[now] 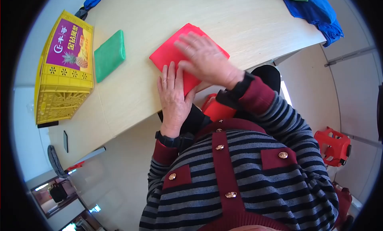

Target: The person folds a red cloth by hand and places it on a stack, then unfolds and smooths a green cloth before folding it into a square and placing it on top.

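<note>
I see the red cloth (169, 51) folded into a flat, smooth rectangle, lying on the table (239, 19) near its front edge and turned at an angle to it. My left hand (173, 93) and right hand (203, 57) lie flat on its near half.

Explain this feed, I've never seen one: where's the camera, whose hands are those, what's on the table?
No machine here: one camera sits on a person's head and looks down, so the striped sweater at the bottom is their own body. Both hands lie flat and open, gripping nothing. The right hand presses on a folded red cloth; the left hand rests at its near edge. The table also carries a folded green cloth, a yellow crate and a blue cloth at the far corner.
</note>
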The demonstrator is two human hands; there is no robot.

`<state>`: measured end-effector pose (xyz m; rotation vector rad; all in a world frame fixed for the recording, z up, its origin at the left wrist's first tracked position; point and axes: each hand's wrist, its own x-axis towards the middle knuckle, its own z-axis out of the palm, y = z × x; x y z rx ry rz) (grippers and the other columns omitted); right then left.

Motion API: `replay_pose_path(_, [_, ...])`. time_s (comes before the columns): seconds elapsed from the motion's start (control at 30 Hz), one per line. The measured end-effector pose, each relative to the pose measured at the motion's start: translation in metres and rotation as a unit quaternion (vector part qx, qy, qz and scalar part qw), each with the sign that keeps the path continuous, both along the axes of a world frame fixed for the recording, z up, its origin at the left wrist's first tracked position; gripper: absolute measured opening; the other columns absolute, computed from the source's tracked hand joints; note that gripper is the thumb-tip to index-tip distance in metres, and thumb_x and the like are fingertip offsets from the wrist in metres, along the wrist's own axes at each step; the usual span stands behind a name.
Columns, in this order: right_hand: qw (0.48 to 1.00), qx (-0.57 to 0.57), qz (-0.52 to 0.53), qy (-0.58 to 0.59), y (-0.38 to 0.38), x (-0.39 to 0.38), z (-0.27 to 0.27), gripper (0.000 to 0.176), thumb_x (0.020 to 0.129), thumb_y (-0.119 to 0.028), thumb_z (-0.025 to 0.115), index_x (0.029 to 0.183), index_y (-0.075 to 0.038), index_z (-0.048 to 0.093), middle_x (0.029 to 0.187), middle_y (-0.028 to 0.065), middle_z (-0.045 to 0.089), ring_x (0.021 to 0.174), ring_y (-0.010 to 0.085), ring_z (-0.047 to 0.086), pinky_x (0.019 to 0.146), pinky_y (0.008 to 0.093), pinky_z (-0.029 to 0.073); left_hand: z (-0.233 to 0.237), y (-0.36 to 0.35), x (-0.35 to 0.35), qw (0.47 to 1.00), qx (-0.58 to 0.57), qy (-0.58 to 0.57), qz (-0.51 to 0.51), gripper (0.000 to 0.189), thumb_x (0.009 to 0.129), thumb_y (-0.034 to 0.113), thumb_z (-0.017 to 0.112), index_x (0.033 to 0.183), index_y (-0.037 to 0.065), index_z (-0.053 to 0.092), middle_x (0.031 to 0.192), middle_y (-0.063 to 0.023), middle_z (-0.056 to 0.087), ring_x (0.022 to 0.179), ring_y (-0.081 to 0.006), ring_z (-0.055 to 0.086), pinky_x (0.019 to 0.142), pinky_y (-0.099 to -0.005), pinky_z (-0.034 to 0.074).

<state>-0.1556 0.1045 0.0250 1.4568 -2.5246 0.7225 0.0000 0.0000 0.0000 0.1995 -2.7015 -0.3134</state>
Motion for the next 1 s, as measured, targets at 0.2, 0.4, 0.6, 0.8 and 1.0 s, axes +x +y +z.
replay_pose_path(0.2, [0.994, 0.064, 0.082, 0.034, -0.004, 0.014, -0.009, 0.063, 0.103, -0.051, 0.045, 0.152, -0.011, 0.045, 0.159, 0.0121, 0.041, 0.151, 0.0327, 0.030, 0.124, 0.0493, 0.021, -0.002, 0.002, 0.001, 0.999, -0.034, -0.025, 0.012, 0.074, 0.090, 0.042, 0.069, 0.148, 0.002, 0.045, 0.159, -0.0173, 0.037, 0.149, -0.0369, 0.030, 0.119, -0.0588, 0.025])
replay_pose_path(0.4, [0.997, 0.034, 0.032, 0.064, 0.013, -0.004, -0.017, 0.060, 0.104, -0.049, 0.044, 0.154, -0.015, 0.044, 0.160, 0.0081, 0.039, 0.151, 0.0301, 0.029, 0.124, 0.0480, 0.021, 0.000, 0.001, 0.002, 0.997, -0.052, -0.050, 0.005, 0.074, 0.093, 0.043, 0.065, 0.150, 0.002, 0.042, 0.160, -0.0167, 0.035, 0.150, -0.0364, 0.029, 0.120, -0.0582, 0.024])
replay_pose_path(0.6, [0.995, 0.068, 0.005, 0.068, 0.024, -0.015, -0.015, 0.057, 0.105, -0.047, 0.044, 0.154, -0.018, 0.043, 0.160, 0.0073, 0.039, 0.150, 0.0311, 0.030, 0.123, 0.0466, 0.022, 0.001, -0.001, 0.004, 0.998, -0.039, -0.040, -0.007, 0.068, 0.100, 0.045, 0.054, 0.153, 0.004, 0.040, 0.162, -0.0154, 0.033, 0.151, -0.0353, 0.028, 0.120, -0.0569, 0.022])
replay_pose_path(0.8, [0.996, 0.052, -0.038, 0.055, 0.036, -0.028, -0.024, 0.056, 0.105, -0.045, 0.045, 0.153, -0.018, 0.043, 0.159, 0.0105, 0.041, 0.149, 0.0337, 0.032, 0.122, 0.0476, 0.024, 0.001, -0.002, 0.008, 0.999, -0.021, -0.025, -0.001, 0.064, 0.103, 0.046, 0.049, 0.152, 0.005, 0.042, 0.160, -0.0154, 0.036, 0.149, -0.0352, 0.031, 0.120, -0.0580, 0.023])
replay_pose_path(1.0, [0.981, 0.087, -0.109, 0.138, 0.035, -0.035, -0.005, 0.057, 0.104, -0.044, 0.046, 0.150, -0.010, 0.047, 0.155, 0.0175, 0.044, 0.148, 0.0356, 0.033, 0.122, 0.0515, 0.024, 0.013, -0.018, -0.004, 1.000, 0.009, -0.029, -0.001, 0.060, 0.103, 0.041, 0.050, 0.151, 0.006, 0.044, 0.156, -0.0163, 0.041, 0.148, -0.0360, 0.032, 0.119, -0.0573, 0.024])
